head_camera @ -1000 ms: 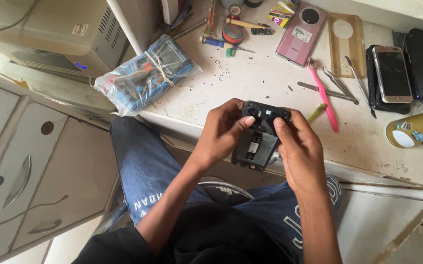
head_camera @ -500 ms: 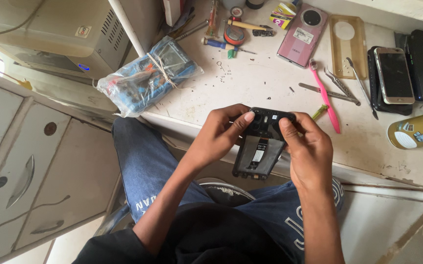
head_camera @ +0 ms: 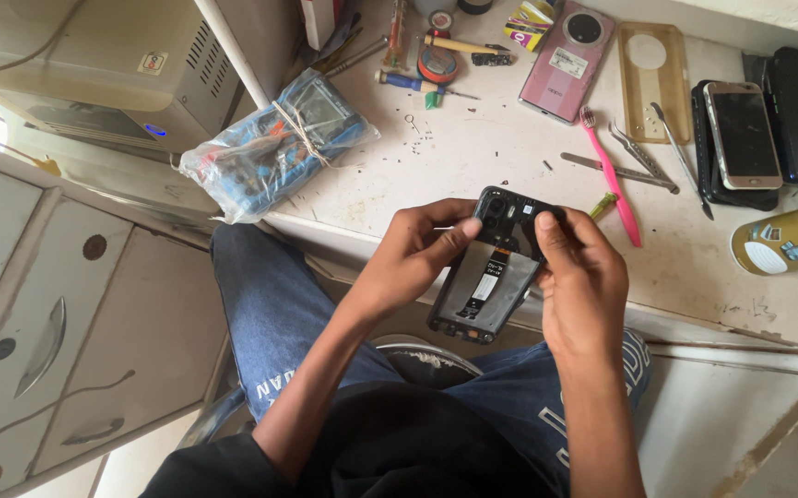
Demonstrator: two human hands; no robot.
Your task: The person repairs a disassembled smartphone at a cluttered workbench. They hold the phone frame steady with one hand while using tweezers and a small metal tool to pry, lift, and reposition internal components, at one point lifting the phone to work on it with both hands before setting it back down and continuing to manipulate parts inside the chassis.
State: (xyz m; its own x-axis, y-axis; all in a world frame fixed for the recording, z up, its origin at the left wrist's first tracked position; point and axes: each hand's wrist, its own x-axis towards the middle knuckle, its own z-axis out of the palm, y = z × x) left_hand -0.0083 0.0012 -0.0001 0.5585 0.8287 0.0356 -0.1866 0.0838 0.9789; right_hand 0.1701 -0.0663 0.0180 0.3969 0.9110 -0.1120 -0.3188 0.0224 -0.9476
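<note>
- Two hands grip an opened black phone (head_camera: 491, 277) over lap, at workbench (head_camera: 509, 157) edge.
- Left hand (head_camera: 417, 254) pinches its side, steadying it.
- Right hand (head_camera: 579, 272) fingertips press top corner nr camera.
- Pink toothbrush (head_camera: 611, 175), tweezers (head_camera: 634, 166) lie w/in reach.

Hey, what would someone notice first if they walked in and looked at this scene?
First the opened black phone, back cover off, held over the lap by both hands: the left hand on its left edge, the right hand at its top corner. Next, the cluttered white bench beyond, with a pink phone face down, a pink toothbrush and tweezers.
</note>
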